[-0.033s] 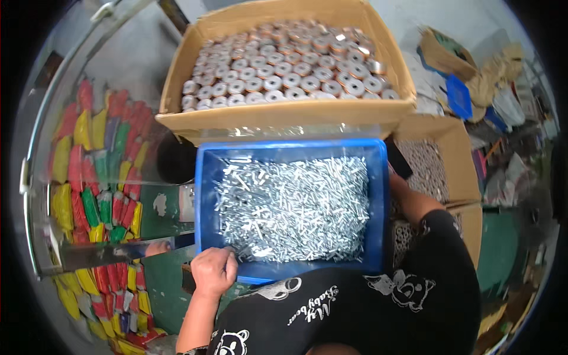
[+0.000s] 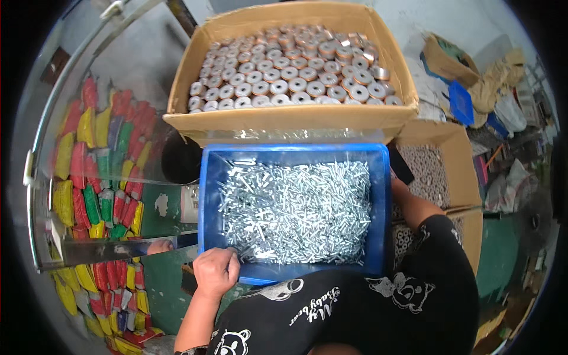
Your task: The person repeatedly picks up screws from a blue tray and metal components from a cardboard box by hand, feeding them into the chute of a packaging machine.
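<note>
Holding blue bin (image 2: pixel 380 219), metal pins (image 2: pixel 299 213) inside

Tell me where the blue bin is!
In the head view, the blue bin is in the middle, just below the big cardboard box, with the left hand at its lower left corner.

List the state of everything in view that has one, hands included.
Blue bin: open, upright, holding loose pins
Metal pins: jumbled
Large cardboard box: open, well filled
Ring-shaped parts: packed close together
Left hand: curled at the bin's near-left corner
Right hand: beside the bin's right wall, fingers hidden
</note>
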`<state>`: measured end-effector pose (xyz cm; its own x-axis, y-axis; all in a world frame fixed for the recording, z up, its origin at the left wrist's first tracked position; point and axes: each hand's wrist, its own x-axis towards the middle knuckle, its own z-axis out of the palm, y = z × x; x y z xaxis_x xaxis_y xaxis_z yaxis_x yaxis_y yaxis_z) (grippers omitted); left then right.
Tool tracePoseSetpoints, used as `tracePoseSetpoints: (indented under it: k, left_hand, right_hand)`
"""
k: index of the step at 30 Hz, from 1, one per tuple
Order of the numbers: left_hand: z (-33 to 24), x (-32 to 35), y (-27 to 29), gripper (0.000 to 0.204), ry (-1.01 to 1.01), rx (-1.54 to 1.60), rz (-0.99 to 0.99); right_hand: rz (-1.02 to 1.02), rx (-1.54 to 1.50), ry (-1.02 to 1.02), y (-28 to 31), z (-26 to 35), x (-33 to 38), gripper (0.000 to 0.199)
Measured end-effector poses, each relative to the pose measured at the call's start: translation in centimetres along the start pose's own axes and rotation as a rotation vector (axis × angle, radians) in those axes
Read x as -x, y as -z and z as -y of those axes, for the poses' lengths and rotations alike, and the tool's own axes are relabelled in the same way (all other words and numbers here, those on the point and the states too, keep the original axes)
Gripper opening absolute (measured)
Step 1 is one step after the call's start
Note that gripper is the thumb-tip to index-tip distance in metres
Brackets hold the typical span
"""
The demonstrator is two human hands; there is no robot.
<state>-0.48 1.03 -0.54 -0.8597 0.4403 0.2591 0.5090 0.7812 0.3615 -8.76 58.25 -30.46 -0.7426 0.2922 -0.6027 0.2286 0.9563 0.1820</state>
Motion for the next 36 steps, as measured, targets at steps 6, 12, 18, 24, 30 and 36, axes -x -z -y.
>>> tracePoseSetpoints:
  k: [6, 12, 18, 24, 30, 36]
  left_hand:
    - [-0.4, 0.6, 0.9, 0.006, 0.002, 0.015, -0.024]
    - [0.5, 0.6, 0.7, 0.007, -0.079, 0.048, -0.060]
    - [1.0, 0.7, 0.9, 0.017, -0.097, 0.060, -0.094]
    - [1.6, 2.0, 0.8, 0.019, -0.139, 0.146, -0.164]
    - [2.6, 2.5, -0.2, 0.019, -0.146, 0.205, -0.194]
    - [2.9, 3.0, 0.1, 0.021, -0.104, 0.195, -0.186]
  right_hand:
    - [0.328, -0.893, 0.040, 11.5, -4.8, 9.2, 0.034]
    - [-0.423, -1.196, 0.606, 31.2, -3.8, 25.8, 0.040]
    - [-0.582, -0.149, 0.081, 42.5, 11.4, 19.9, 0.042]
    - [-0.590, -0.269, 0.026, 40.6, 8.2, 13.5, 0.028]
    - [-0.813, -0.126, 0.082, 42.8, 15.8, 22.4, 0.038]
    - [-0.276, -0.585, 0.725, 38.4, 36.5, 31.8, 0.052]
